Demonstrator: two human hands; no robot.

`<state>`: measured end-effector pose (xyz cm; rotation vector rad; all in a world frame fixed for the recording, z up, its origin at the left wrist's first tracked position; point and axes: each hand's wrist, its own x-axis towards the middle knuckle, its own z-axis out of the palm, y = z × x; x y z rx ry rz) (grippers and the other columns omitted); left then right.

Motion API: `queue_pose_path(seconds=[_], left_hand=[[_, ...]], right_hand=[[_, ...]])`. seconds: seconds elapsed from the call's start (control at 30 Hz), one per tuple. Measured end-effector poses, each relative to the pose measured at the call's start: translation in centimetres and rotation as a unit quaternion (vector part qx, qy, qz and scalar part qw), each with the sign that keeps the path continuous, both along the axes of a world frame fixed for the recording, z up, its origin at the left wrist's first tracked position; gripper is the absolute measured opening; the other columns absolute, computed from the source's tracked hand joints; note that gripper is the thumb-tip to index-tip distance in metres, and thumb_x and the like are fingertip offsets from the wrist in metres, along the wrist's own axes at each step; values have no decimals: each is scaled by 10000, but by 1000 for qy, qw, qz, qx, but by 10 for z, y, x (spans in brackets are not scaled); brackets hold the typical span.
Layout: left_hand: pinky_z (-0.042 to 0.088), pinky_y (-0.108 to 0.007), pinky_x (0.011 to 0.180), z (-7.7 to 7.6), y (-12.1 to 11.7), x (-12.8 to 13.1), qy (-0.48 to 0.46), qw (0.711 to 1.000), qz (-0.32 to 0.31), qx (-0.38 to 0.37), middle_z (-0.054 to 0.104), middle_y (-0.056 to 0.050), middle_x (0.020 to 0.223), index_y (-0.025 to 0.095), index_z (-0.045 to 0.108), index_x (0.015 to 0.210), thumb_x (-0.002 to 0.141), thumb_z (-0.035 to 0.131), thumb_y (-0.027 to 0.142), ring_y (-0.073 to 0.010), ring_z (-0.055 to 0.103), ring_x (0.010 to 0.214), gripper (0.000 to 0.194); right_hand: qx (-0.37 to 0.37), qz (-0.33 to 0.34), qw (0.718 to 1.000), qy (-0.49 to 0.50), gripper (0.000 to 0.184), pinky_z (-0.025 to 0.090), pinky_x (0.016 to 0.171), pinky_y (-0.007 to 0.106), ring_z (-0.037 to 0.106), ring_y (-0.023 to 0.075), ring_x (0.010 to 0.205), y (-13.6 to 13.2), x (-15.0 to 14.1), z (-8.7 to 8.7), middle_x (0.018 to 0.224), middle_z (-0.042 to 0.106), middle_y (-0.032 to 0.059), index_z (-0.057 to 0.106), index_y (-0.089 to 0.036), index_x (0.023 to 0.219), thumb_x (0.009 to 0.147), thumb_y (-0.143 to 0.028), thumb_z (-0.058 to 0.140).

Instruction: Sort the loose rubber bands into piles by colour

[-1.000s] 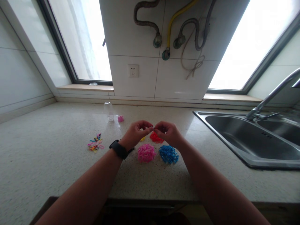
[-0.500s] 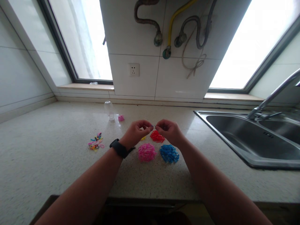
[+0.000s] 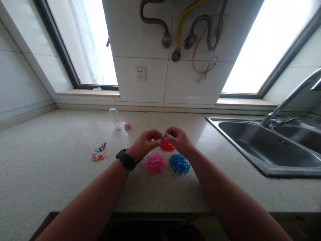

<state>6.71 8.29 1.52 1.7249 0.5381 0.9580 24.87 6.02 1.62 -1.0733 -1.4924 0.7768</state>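
The counter [image 3: 62,174] carries everything here, and the sink [image 3: 288,171] is set into it, well to the right of the pink pile [image 3: 155,163]. The left hand [image 3: 145,143], with 1 watch [image 3: 126,160] at its wrist, and the right hand [image 3: 178,140] are raised beyond the pink pile, fingertips nearly meeting. Each is closed to a narrow pinch, thumb to finger, and the 2 pinches appear to share 1 tiny bluish piece [image 3: 164,136]. The blue pile [image 3: 180,163] is just right of the pink pile, the bottle [image 3: 114,119] stands beyond it to the left, and the mixed pile [image 3: 100,153] is to its left. The red pile [image 3: 167,145] is beyond it and slightly right, partly behind the fingers; the pink cap [image 3: 127,126] is beyond it to the left, beside the bottle.

The piece, smallest of all, is held beyond the pink pile and slightly to its right. It seems to be in the middle of fine fingertip work; handling it calls for a light, steady pinch from each side. Its visible part looks roughly upright, but it is too small to tell its full long axis or which end points where.
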Motion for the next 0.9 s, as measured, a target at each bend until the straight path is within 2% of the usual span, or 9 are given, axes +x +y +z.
queue_pose_path(seconds=[0.17,0.4,0.7,0.8,0.9], left_hand=[[313,-201,538,3,-3,1,-4,999,-27,-20,509,38,690,152,627,845,802,713,333,-64,387,571,205],[300,-205,530,3,-6,2,-4,998,-54,-42,523,30,698,148,632,845,785,723,318,-68,394,574,202],[249,-210,501,0,-5,0,-17,994,-73,-75,477,45,675,161,614,863,772,705,320,-60,353,541,204],[248,-213,497,0,-4,0,-25,993,-79,-85,457,50,670,165,597,854,764,702,316,-60,349,534,205],[244,-216,494,0,-5,1,-36,991,-86,-92,435,55,654,170,572,851,777,689,323,-61,341,526,206]], right_hand=[[2,-21,1000,24,110,312,490,230,410,83,530,1,-2,0,602,496,-38,580,-173,673,694,-272,625],[10,-92,994,64,115,280,445,229,364,77,477,2,0,2,556,449,-52,564,-184,663,668,-280,627],[28,-140,983,116,123,228,409,227,319,69,454,8,7,2,554,427,-53,546,-195,656,668,-297,615],[26,-147,981,120,124,228,410,229,319,70,452,8,7,3,553,424,-54,542,-198,663,670,-301,610],[23,-121,985,117,142,229,417,229,311,69,456,5,6,3,551,420,-57,549,-194,671,678,-312,627]])
